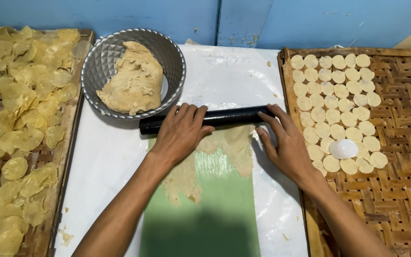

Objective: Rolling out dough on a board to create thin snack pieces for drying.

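Pressing flat on a black rolling pin (205, 119), the left hand (179, 133) lies open over its middle and the right hand (286, 143) cups its right end, fingers spread, neither clamped. Just nearer than the pin, thin tan dough (231, 150) lies on a green sheet (215, 209); it looks soft, sticky and easily torn, best lifted by an edge. Right of the pin, a woven tray (395, 143) holds pale dough rounds (333, 102) and a white cutter (343, 149). Left, another tray holds dried chips (20, 119). Beyond the pin, a metal bowl (105, 57) holds a dough lump (134, 81).
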